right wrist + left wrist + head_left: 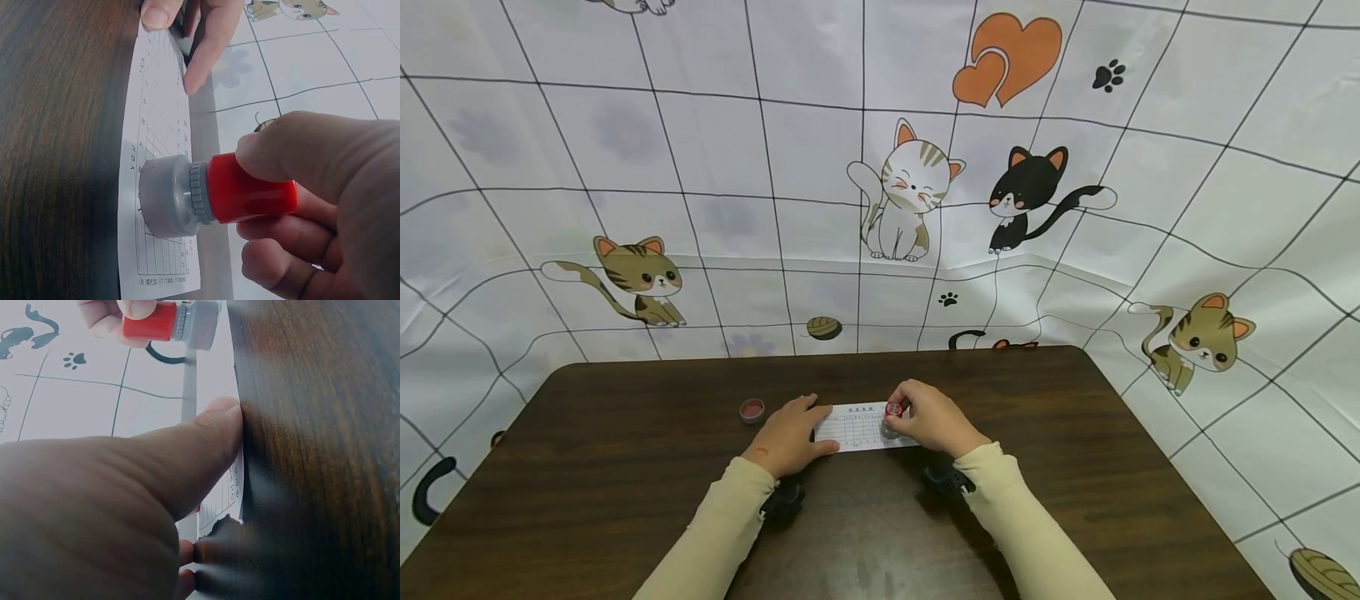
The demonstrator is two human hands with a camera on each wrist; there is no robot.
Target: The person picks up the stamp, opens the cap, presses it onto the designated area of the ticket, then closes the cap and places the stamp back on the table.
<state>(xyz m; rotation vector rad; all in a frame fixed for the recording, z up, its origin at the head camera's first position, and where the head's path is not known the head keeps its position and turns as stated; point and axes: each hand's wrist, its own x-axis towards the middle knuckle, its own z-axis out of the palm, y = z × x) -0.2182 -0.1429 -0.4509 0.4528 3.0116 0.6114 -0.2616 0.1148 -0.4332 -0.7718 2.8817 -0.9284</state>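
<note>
A white printed form (857, 427) with a table grid lies on the table; one short edge looks torn in the left wrist view. My left hand (790, 433) rests at its left end, the thumb (215, 428) pressing the near edge and the fingers spread toward the far edge. My right hand (936, 417) pinches the red handle of a stamp (250, 190) between thumb and fingers. The stamp stands upright on the right part of the form, and its wide grey end (165, 197) appears to touch the paper. Its printing face is hidden.
A small round cap (752, 409) with a reddish inside lies on the dark wooden table (625, 467), left of my left hand. A white cloth (760, 233) printed with cats and grid lines hangs behind the table and along its sides.
</note>
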